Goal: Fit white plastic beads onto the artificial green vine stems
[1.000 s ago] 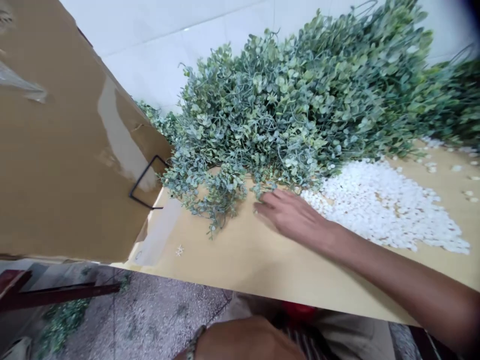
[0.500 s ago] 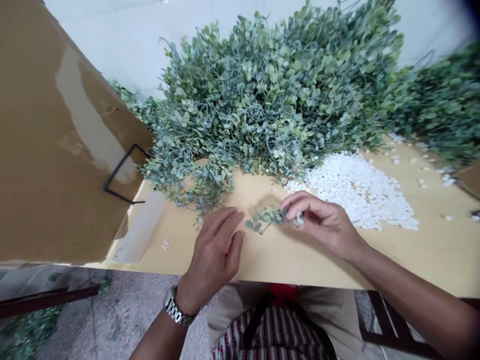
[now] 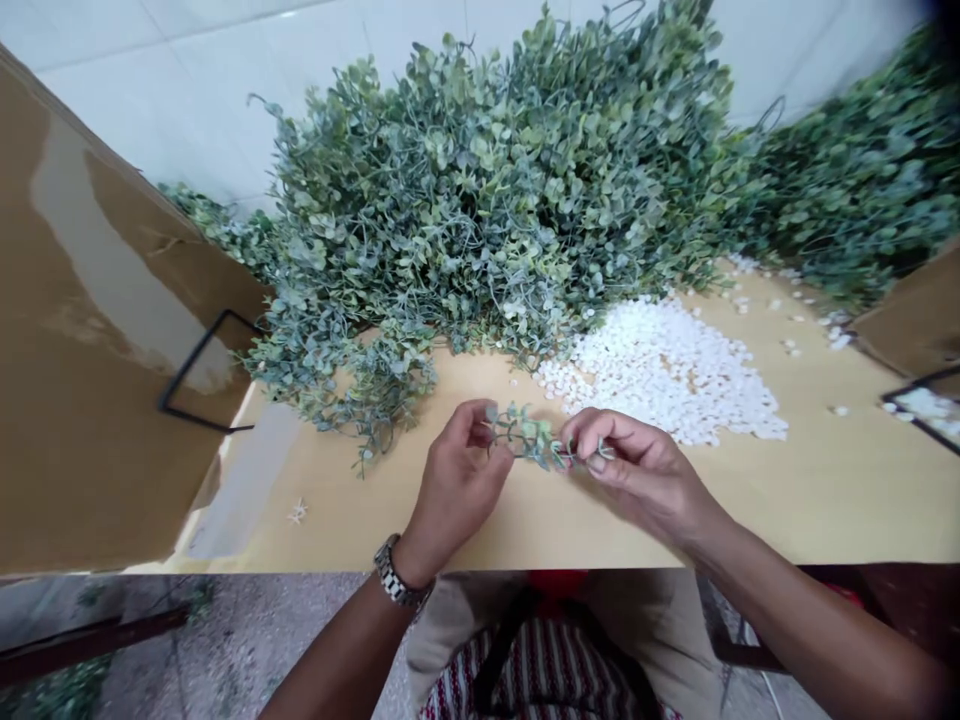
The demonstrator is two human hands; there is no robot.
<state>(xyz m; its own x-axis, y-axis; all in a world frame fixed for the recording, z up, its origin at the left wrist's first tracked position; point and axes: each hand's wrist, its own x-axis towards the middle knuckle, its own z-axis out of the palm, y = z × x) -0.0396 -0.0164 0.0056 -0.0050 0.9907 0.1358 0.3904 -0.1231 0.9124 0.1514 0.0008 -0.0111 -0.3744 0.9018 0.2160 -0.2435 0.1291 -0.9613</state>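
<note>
A short sprig of green artificial leaves (image 3: 534, 440) stretches between my two hands, just above the tabletop. My left hand (image 3: 466, 462), with a metal watch at the wrist, pinches the sprig's left end between thumb and fingers. Its right end is gripped by my right hand (image 3: 637, 465), and a bit of pale stem shows at the thumb tip. Close behind my right hand spreads a pile of small white plastic pieces (image 3: 675, 370). Beyond both hands rises a big heap of similar leafy sprigs (image 3: 480, 200).
A cardboard box (image 3: 112, 380) with a black wire handle (image 3: 184, 375) stands at the left. Another cardboard box (image 3: 919, 310) is at the right edge. More greenery (image 3: 862, 190) lies at the back right. A few white bits (image 3: 298, 511) rest on the wooden table (image 3: 360, 530).
My left hand has come to the sprig and now pinches its left end. My right hand still holds the other end. The camera view has shifted a little to the right.
</note>
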